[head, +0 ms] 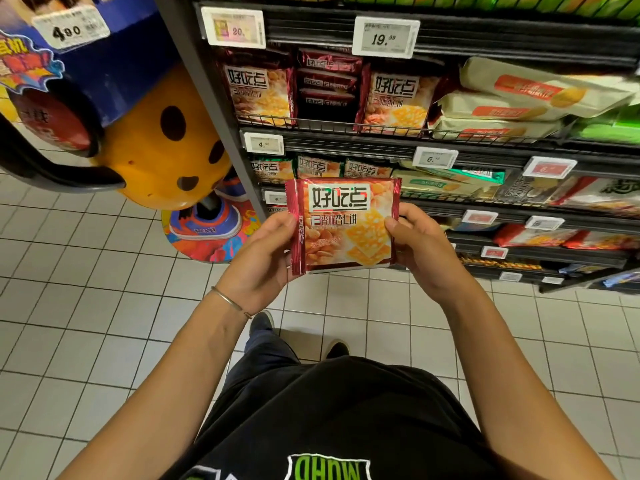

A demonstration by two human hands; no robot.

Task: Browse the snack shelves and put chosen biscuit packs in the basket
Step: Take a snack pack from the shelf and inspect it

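Note:
A dark red biscuit pack (343, 225) with white lettering and a picture of square crackers is held upright in front of me, its face toward the camera. My left hand (265, 258) grips its left edge, thumb on the front. My right hand (420, 245) grips its right edge the same way. The pack hangs in front of the lower snack shelves (346, 140). No basket is in view.
Matching red packs (261, 95) fill the upper left of the shelf, with pale long packs (512, 105) to their right. A yellow spotted mascot display (162, 140) on a colourful base stands left of the shelf. White tiled floor (86, 306) lies below.

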